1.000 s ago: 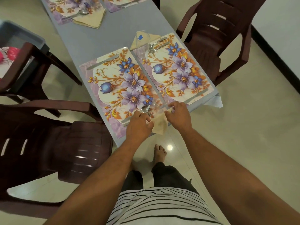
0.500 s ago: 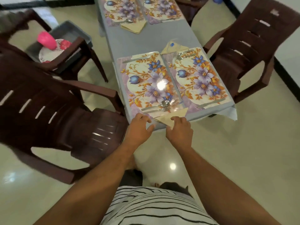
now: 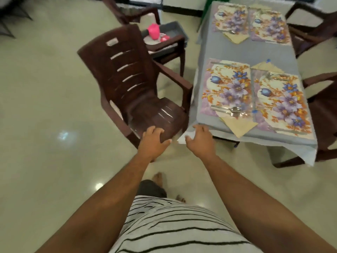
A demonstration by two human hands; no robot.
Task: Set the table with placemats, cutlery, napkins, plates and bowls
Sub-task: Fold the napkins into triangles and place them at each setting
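A grey-clothed table (image 3: 206,114) carries several floral placemats. The near left placemat (image 3: 228,88) has a fork and spoon (image 3: 229,110) on its near edge and a folded beige napkin (image 3: 238,126) below them. The near right placemat (image 3: 282,101) has cutlery and a napkin (image 3: 266,66) at its far side. My left hand (image 3: 153,141) hangs empty over the front edge of a brown chair (image 3: 138,84), fingers loosely spread. My right hand (image 3: 200,139) hovers empty off the table's near left corner, fingers relaxed.
A grey bin (image 3: 173,31) with a pink cup (image 3: 153,31) and plates sits on a second brown chair behind the first. More brown chairs (image 3: 317,28) stand along the table's right side. Two further placemats (image 3: 231,19) lie at the far end. Shiny tiled floor stretches to the left.
Both hands have let go of the beige napkin and drawn back from the table. My view has swung left and back, bringing the chair and the bin into sight.
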